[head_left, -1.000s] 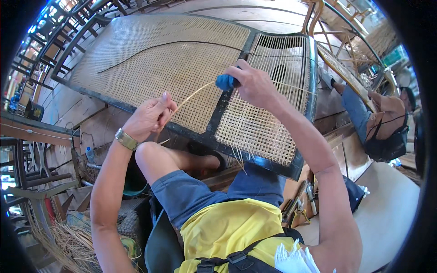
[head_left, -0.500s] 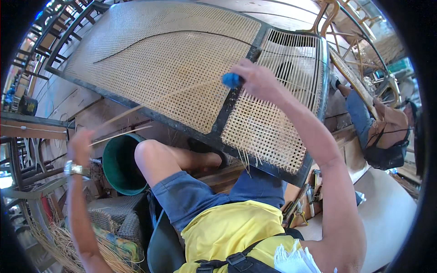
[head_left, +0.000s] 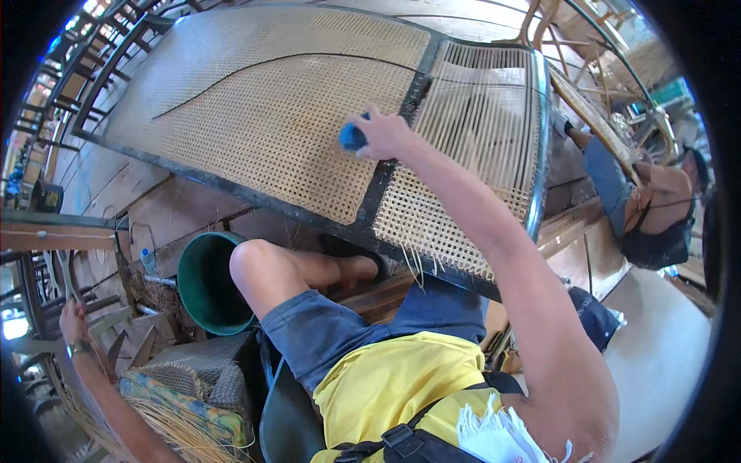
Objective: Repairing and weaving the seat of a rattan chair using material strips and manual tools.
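Observation:
A dark-framed furniture piece with woven cane panels lies before me. Its large panel [head_left: 270,116] is fully meshed. The smaller panel [head_left: 455,193] is meshed at its near part, with mostly parallel strands at its far part. My right hand [head_left: 386,135] is over the dark crossbar and the large panel's edge, fingers closed around a blue wad [head_left: 353,135]; whether it is cloth or sponge is unclear. Far to the left, my left hand [head_left: 75,322] is raised away from the frame beside the wooden chair parts, its fingers curled. Anything thin in it does not show.
A green bucket [head_left: 210,289] stands by my left knee. Loose cane strands [head_left: 181,424] lie at lower left near a patterned cushion [head_left: 185,397]. A thin dark strand arcs over the large panel. At right, another person's leg [head_left: 614,181] and a black bag [head_left: 656,243] are visible.
My left hand has swung left and down, and the pale strand stretched from it no longer shows. My right hand has moved left with the blue wad. The frame has shifted slightly left in view.

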The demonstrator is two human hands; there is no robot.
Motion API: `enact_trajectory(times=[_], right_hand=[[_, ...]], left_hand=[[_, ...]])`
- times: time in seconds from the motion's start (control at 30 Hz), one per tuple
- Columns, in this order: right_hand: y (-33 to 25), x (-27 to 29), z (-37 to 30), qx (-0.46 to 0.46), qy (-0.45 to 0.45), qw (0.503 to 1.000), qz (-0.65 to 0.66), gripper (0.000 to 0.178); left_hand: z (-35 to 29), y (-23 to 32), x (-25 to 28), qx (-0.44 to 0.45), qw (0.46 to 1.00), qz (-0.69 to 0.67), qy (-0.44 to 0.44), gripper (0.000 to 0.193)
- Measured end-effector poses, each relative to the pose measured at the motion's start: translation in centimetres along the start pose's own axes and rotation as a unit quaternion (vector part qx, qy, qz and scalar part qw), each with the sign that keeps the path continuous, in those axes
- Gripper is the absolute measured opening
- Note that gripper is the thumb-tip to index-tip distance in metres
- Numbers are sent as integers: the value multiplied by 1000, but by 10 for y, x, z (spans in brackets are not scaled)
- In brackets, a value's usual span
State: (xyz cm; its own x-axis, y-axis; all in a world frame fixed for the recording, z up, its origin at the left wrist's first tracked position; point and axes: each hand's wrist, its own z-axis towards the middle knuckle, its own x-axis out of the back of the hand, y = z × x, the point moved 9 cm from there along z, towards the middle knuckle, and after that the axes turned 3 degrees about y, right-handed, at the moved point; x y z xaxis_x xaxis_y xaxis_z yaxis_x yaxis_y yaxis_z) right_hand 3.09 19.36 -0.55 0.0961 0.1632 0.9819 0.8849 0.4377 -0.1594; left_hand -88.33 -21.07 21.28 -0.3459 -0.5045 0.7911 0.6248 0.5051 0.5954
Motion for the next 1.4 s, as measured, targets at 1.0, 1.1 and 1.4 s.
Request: enact_trajectory(times=[1.0, 1.1, 1.4], right_hand=[[147, 159, -375, -54, 336, 923, 177, 27], [54, 130, -383, 22, 280, 896, 343, 29], [166, 63, -437, -220, 51, 890, 395, 16]], left_hand=[[-544, 586, -511, -370, 716, -78, -587, 17], [-609, 610, -515, -350, 644, -128, -668, 13], [-498, 504, -510, -169, 733, -50, -657, 15]])
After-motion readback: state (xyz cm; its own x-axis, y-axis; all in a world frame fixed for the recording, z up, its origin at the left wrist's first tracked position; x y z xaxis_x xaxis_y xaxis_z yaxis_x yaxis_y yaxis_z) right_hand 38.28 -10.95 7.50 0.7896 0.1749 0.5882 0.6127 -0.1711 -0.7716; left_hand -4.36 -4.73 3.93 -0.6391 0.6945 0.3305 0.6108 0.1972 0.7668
